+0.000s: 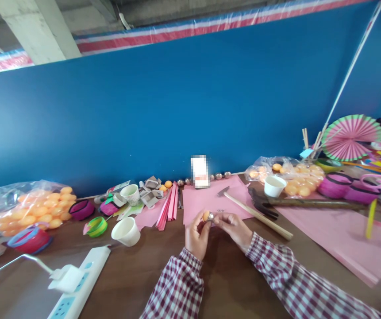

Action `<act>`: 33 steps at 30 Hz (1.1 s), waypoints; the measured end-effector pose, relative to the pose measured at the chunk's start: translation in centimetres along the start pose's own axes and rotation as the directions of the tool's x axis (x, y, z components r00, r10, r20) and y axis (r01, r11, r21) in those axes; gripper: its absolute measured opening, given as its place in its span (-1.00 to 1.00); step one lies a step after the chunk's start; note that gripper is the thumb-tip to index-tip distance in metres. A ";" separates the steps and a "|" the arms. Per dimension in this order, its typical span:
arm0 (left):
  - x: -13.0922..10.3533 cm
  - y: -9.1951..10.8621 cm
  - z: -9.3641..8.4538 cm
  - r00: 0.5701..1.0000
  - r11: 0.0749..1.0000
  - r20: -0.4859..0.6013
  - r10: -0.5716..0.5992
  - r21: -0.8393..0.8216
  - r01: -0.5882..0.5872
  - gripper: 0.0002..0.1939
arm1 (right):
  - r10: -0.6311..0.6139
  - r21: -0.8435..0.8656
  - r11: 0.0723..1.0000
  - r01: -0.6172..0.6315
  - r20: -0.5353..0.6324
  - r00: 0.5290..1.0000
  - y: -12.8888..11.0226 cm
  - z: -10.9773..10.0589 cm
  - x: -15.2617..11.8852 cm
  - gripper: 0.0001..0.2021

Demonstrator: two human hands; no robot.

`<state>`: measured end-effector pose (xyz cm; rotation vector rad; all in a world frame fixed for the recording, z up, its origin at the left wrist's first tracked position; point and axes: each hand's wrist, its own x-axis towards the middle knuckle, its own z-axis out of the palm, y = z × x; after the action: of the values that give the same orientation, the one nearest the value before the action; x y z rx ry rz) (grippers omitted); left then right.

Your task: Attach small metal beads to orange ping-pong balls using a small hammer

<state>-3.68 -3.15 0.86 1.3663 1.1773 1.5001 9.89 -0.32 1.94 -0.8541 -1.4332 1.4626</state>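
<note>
Your left hand [197, 235] has its thumb and fingers closed around a small orange ball [205, 215], pinching it by its sides. Your right hand [236, 228] has its thumb and forefinger drawn together, nipping the shiny silvery piece [210, 217] that sits right against the ball. You have both up between your fingertips, in front of the near edge of the pink sheet [195, 204]. The ball looks smooth and rounded, partly hidden by your fingers; the silvery piece gleams, too small to show whether it's attached.
</note>
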 end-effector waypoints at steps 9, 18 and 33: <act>0.1 0.0 0.1 1.000 1.000 0.011 -0.014 0.007 0.014 -0.58 | -0.021 -0.013 1.000 0.021 0.007 1.000 -0.2 0.0 0.0 -0.76; 0.0 0.1 0.0 0.999 0.998 0.013 0.030 0.052 -0.031 -0.59 | -0.032 0.001 0.999 0.032 0.023 0.999 -0.2 0.0 0.0 -0.77; 0.0 -0.3 -0.2 0.996 0.983 0.033 0.079 0.163 -0.084 -0.58 | -0.052 -0.030 0.998 0.054 0.056 0.997 -0.2 -0.1 0.0 -0.75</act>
<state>-3.93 -3.10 0.62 1.5560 1.2648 1.4637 10.04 -0.31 2.14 -0.7946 -1.5116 1.4372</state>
